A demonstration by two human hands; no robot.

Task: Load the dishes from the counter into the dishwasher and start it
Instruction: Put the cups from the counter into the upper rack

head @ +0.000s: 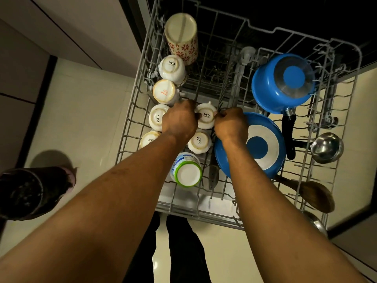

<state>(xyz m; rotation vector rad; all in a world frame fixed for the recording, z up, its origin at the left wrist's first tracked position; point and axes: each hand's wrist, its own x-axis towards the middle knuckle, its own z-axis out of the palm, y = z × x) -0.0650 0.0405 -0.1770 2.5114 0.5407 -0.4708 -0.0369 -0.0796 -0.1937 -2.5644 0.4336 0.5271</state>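
The grey wire dishwasher rack [130,111] is pulled out below me. A white upside-down cup marked SISTA [206,119] stands in its middle, between my hands. My left hand [179,120] grips the cup's left side with curled fingers. My right hand [231,126] is curled and pinches at the cup's right edge, where its handle meets a rack tine. Several more upturned white cups [172,68] line the left row, with a tall patterned mug [181,37] at the far end. A blue saucepan [282,82] and a blue pan [263,146] sit on the right.
A steel ladle [326,148] and a wooden spoon [314,195] lie at the rack's right side. A green-rimmed white container [186,171] stands near the front. A dark bin [28,193] stands on the floor at the left. My legs are under the rack's front edge.
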